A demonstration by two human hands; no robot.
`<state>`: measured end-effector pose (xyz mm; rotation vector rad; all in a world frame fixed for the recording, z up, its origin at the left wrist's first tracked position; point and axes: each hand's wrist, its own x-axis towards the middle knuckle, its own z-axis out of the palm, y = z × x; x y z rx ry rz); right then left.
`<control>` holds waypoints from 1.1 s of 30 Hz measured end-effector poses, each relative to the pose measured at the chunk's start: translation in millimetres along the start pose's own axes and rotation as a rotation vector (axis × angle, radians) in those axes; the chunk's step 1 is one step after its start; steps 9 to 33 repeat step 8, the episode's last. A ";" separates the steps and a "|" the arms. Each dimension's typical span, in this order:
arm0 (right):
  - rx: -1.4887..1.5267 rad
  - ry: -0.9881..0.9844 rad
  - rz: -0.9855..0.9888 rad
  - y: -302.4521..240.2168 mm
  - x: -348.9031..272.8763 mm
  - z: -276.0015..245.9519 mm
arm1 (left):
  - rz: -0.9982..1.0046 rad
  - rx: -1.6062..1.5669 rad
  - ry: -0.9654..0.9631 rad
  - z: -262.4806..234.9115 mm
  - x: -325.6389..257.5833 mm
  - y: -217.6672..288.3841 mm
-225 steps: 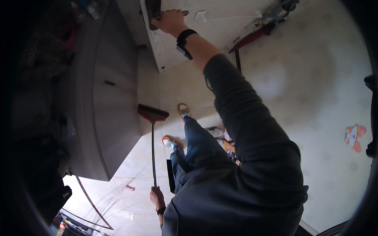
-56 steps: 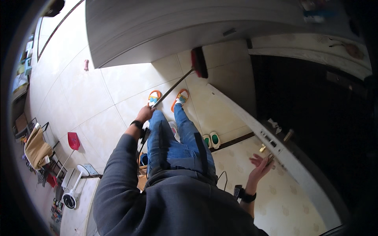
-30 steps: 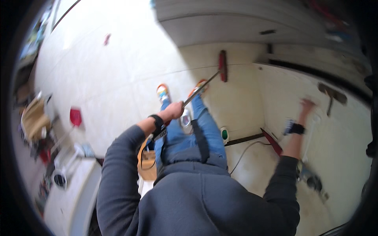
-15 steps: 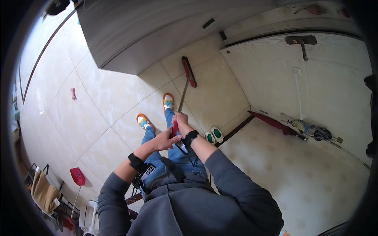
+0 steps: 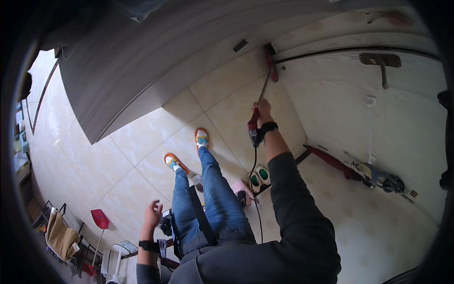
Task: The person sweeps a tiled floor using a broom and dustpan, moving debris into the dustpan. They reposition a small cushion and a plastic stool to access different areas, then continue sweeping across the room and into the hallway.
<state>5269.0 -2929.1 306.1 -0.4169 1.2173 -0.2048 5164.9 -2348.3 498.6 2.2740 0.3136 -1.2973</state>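
My right hand [image 5: 263, 111], stretched out ahead, is wrapped round the red handle end of a broom [image 5: 266, 86]. The broom's thin metal pole runs away from me to a narrow red head with dark bristles. That head stands in the corner where the grey cabinet meets the white door. My left hand [image 5: 152, 214] hangs beside my left thigh, off the broom, its fingers loosely bent and apart with nothing in them. A dark cable drops from near my right wrist toward my waist.
A grey cabinet [image 5: 142, 71] rises ahead; a white door [image 5: 340, 94] stands to the right. White shoes with green insides [image 5: 259, 178] and a pink object [image 5: 240, 190] sit near my right leg. A red umbrella [image 5: 331, 161] lies along the door's foot. At left stands a red dustpan [image 5: 100, 218].
My left hand has let go of the broom's handle and dropped to my left side. My right hand has carried the broom forward and right, its head now in the corner.
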 end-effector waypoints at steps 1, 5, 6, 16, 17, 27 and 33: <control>-0.053 -0.037 0.012 -8.3 16.3 4.3 | -0.030 0.006 -0.011 7.0 -4.7 -5.8; -0.416 0.015 -0.126 -4.1 36.3 10.4 | -0.057 -0.040 -0.070 26.7 -13.4 -12.3; -0.545 0.044 -0.203 1.6 28.4 3.1 | -0.027 -0.003 -0.071 31.1 -15.1 -11.8; -1.015 0.014 -0.231 2.3 11.4 -4.3 | -0.033 -0.026 -0.095 32.8 -14.8 -8.9; -1.015 0.014 -0.231 2.3 11.4 -4.3 | -0.033 -0.026 -0.095 32.8 -14.8 -8.9; -1.015 0.014 -0.231 2.3 11.4 -4.3 | -0.033 -0.026 -0.095 32.8 -14.8 -8.9; -1.015 0.014 -0.231 2.3 11.4 -4.3 | -0.033 -0.026 -0.095 32.8 -14.8 -8.9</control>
